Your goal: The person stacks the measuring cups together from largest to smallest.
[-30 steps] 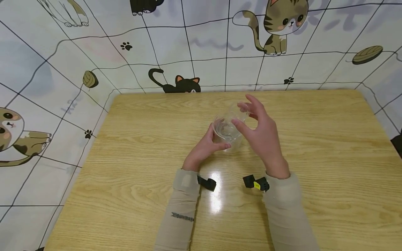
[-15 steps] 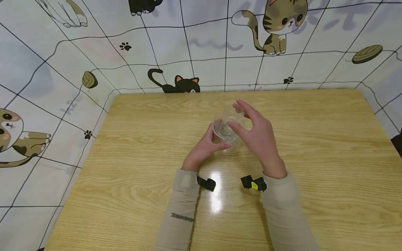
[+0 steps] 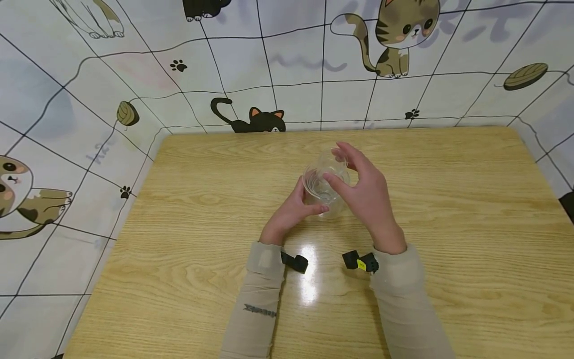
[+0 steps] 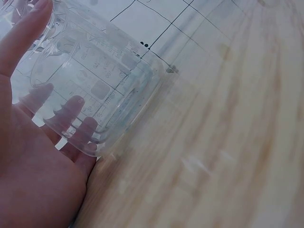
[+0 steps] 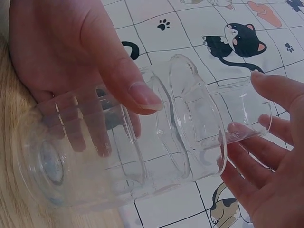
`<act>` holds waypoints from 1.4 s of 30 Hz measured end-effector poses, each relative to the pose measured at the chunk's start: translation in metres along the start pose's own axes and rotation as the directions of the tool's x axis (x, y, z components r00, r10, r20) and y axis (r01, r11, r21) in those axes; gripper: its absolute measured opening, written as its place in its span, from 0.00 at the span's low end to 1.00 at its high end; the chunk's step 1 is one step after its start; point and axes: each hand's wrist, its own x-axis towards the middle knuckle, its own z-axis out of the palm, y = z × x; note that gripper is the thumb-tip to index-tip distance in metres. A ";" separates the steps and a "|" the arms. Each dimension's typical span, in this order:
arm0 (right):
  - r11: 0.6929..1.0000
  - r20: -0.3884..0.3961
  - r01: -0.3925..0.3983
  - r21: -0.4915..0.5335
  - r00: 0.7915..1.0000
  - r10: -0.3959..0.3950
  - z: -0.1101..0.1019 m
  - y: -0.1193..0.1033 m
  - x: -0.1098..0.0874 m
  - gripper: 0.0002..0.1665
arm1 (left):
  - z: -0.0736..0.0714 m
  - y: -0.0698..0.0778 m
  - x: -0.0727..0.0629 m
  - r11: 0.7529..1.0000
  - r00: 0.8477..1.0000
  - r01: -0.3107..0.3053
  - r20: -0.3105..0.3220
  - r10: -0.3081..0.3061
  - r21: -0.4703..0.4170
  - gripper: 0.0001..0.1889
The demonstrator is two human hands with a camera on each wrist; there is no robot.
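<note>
My left hand (image 3: pixel 293 207) grips a large clear beaker (image 4: pixel 109 102) with printed markings, fingers and thumb around its side. Its base is at or very near the tabletop. Other clear vessels sit nested inside; their rims show in the right wrist view, but the see-through walls make them hard to tell apart. Between the thumb and fingers of my right hand (image 3: pixel 365 194) is a smaller clear beaker (image 5: pixel 242 109), pinched at the nested rims' mouth. How far it reaches inside is unclear.
The wood-grain table (image 3: pixel 202 199) spreads around both hands. Behind it and at the sides stands a white gridded backdrop (image 3: pixel 296 65) with cartoon cats. Black straps (image 3: pixel 295 263) hang at the wrists.
My right hand has moved a little left with the small beaker, closer over the nested beakers, and has nearly stopped in the last half second. The left hand has stayed in place.
</note>
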 end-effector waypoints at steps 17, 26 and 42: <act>1.000 0.015 -0.021 -0.021 1.000 0.022 0.002 0.004 0.000 0.36 | 0.000 0.000 0.000 1.000 1.000 0.015 0.003 -0.015 0.011 0.46; 0.998 0.036 -0.009 -0.063 0.999 0.011 0.002 0.006 0.000 0.36 | -0.001 0.000 0.000 1.000 1.000 0.001 0.001 -0.002 0.011 0.48; 0.995 0.082 -0.021 -0.095 0.996 0.029 0.003 0.008 0.000 0.39 | 0.000 0.002 -0.001 0.999 1.000 -0.014 0.006 0.014 0.033 0.48</act>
